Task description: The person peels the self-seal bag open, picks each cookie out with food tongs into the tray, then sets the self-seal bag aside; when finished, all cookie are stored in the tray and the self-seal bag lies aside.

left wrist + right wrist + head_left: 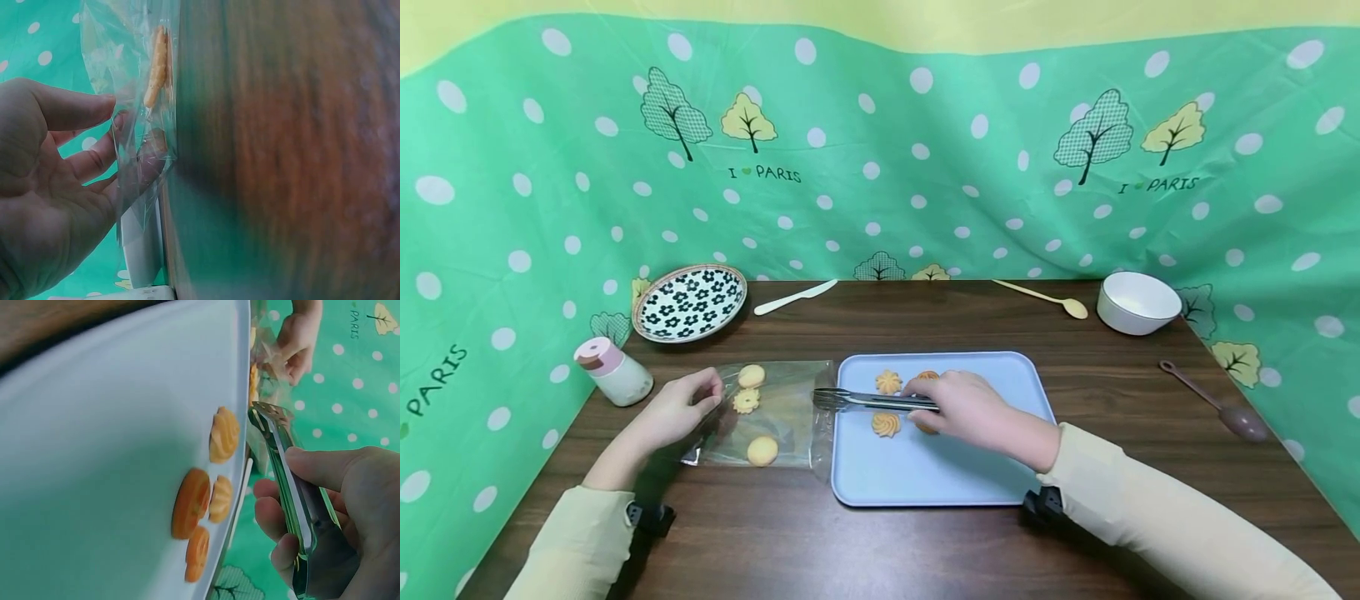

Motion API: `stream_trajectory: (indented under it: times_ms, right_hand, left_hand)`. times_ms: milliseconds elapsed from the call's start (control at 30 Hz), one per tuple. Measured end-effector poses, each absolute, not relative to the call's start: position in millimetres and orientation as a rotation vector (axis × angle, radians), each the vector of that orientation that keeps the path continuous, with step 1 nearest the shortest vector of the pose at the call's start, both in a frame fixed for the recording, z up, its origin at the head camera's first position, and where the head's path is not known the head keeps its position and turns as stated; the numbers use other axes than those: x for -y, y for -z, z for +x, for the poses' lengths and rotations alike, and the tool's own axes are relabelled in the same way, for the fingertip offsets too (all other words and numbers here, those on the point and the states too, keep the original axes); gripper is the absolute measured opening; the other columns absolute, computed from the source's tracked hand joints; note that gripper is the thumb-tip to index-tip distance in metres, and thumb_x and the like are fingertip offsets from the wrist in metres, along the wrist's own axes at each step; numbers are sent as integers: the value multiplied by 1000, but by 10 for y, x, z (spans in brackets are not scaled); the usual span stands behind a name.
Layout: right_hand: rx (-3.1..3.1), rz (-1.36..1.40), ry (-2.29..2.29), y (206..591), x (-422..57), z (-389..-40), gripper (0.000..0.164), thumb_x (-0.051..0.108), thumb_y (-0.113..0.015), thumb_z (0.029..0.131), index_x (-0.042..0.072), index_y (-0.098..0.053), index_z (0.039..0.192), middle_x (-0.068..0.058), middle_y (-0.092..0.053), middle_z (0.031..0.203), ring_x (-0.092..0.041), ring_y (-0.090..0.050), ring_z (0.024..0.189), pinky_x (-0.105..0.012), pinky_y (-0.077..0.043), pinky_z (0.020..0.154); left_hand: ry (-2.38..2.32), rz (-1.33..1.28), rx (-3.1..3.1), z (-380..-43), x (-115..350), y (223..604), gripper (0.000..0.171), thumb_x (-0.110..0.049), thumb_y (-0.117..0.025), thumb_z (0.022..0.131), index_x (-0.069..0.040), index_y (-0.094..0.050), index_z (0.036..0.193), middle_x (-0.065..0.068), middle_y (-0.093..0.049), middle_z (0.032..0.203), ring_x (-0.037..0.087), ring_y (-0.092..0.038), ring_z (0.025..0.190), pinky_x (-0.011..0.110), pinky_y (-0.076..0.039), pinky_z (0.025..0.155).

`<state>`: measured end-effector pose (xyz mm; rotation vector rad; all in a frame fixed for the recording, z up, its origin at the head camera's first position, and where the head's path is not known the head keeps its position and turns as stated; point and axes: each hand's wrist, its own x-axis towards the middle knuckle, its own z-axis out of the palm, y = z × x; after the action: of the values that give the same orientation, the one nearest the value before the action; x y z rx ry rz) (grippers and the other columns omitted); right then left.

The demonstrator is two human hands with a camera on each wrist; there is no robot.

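My left hand point(673, 408) is at the left end of a clear plastic bag point(790, 425), pinching its film between thumb and fingers. Inside the bag lie two smooth round cookies and a flower-shaped cookie point(747, 401). My right hand point(966, 406) grips metal tongs point(294, 494) above a light blue tray point(925, 479). The tongs' tips reach left past the tray's edge, over the bag's right end, and no cookie shows between them. Several cookies, among them a swirled cookie point(886, 425), sit on the tray, partly hidden under my right hand.
Behind the bag are a flower-patterned plate point(690, 304) and a white knife point(795, 297). A pink-lidded jar point(613, 372) stands at the left. To the back right are a yellow spoon point(1052, 302) and a white bowl point(1138, 304); a brown spoon point(1225, 408) lies at the right.
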<state>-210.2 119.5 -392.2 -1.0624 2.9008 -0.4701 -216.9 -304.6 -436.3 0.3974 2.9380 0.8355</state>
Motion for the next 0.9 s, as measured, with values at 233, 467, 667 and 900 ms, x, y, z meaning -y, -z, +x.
stream_trajectory:
  times_ms: [233,467,667,900]
  right_hand:
    - [-2866,-1117,457,3959,-997,-2166,34,36,-68,85,18,-66,114,3,-69,84,-6,-47,55,-27,-38,50]
    - [-2760,-1155,527,3984,-830,-2185,36,40,-68,84,19,-65,114,15,-65,71,-1,-51,57,-31,-43,59]
    - [-2662,-1202,569,4046,-696,-2192,35,37,-70,84,18,-64,113,10,-63,76,-1,-48,52,-24,-39,49]
    - [-2678,-1224,520,4079,-617,-2186,35,39,-70,84,21,-64,113,14,-53,65,-3,-43,51,-23,-32,44]
  left_hand:
    - [-826,399,-2943,-2172,3044,4361,15,-3,-56,89,-16,-50,85,0,-54,79,20,-50,78,36,-38,70]
    - [-822,396,-2943,-2168,3040,4365,15,-4,-56,89,-16,-49,85,-1,-53,78,19,-50,77,35,-38,70]
    - [-841,396,-2936,-2157,3031,4356,15,-3,-57,89,-15,-50,85,0,-53,78,19,-50,77,35,-38,69]
    - [-840,402,-2937,-2169,3041,4373,16,-3,-57,89,-16,-50,84,0,-53,79,19,-50,77,35,-39,70]
